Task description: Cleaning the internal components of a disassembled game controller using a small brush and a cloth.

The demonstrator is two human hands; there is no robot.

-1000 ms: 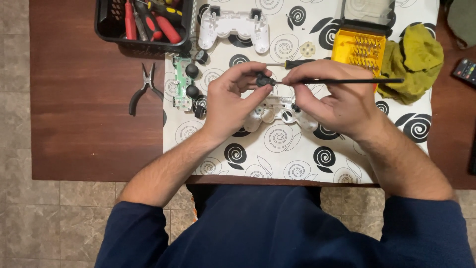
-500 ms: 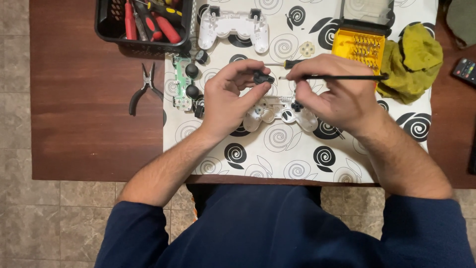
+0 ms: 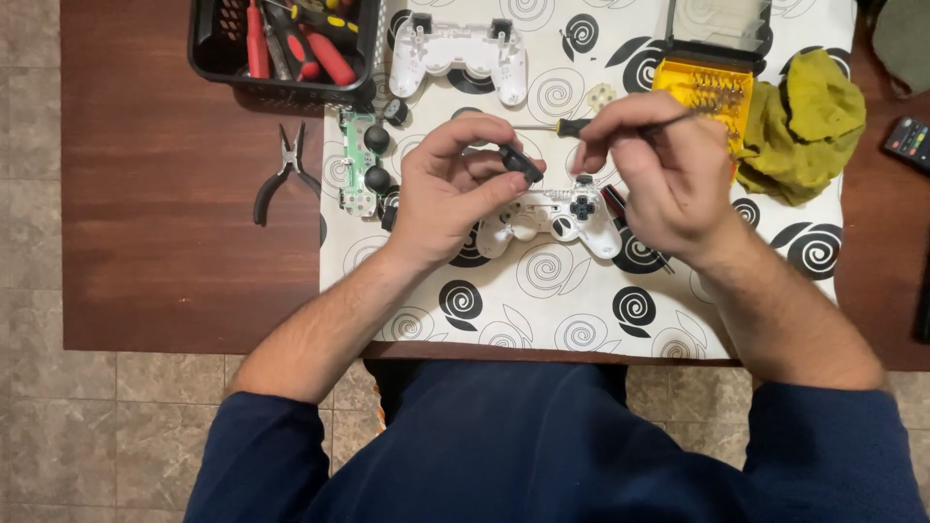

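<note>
My left hand [image 3: 449, 189] pinches a small black controller part [image 3: 520, 161] between thumb and fingers, held above the mat. My right hand [image 3: 664, 174] grips a thin black tool [image 3: 668, 120] whose free end points up and right toward the yellow bit case [image 3: 705, 92]. Below and between both hands lies the white controller front shell [image 3: 552, 218], face down with a black d-pad piece in it. A small screwdriver [image 3: 557, 127] lies on the mat just behind my hands.
A white controller back shell [image 3: 457, 53] lies at the mat's far side. A green circuit board with black thumbsticks [image 3: 363, 160] is at the left. Black basket of red-handled tools [image 3: 281, 44], pliers [image 3: 281, 169], yellow-green cloth [image 3: 809, 121], remote [image 3: 911, 140] surround the patterned mat [image 3: 581, 300].
My right hand drew the thin tool away from the black part and tilted it up to the right. My left hand turned the part slightly. The d-pad area of the shell is now uncovered.
</note>
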